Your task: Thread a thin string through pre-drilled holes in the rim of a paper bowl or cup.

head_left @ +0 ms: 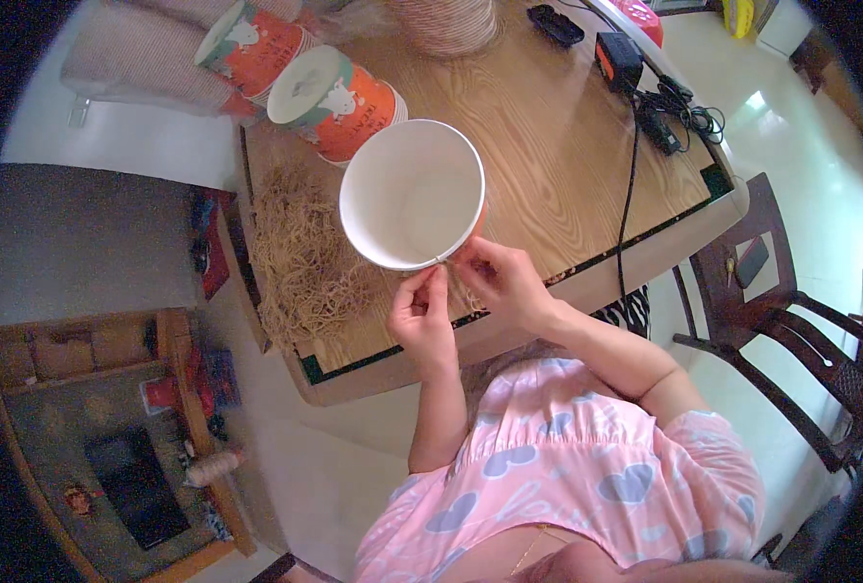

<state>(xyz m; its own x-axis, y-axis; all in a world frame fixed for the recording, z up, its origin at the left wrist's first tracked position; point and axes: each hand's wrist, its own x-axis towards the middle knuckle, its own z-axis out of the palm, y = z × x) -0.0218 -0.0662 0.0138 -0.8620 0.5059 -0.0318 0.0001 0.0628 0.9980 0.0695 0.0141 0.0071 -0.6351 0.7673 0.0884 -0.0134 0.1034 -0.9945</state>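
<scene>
A white-lined paper bucket with an orange outside tilts with its open mouth toward me, over the middle of the table. At its near rim both hands work close together. My left hand is closed in a pinch just below the rim. My right hand pinches beside it, against the bucket's orange side. A tiny pale bit shows between the fingertips at the rim, too small to name. To the left of the bucket lies a loose heap of tan string.
Stacked orange and green paper buckets with lids lie behind the string. More stacked buckets stand at the far edge. A black power adapter with coiled cable sits far right on the wooden table. A dark chair holds a phone.
</scene>
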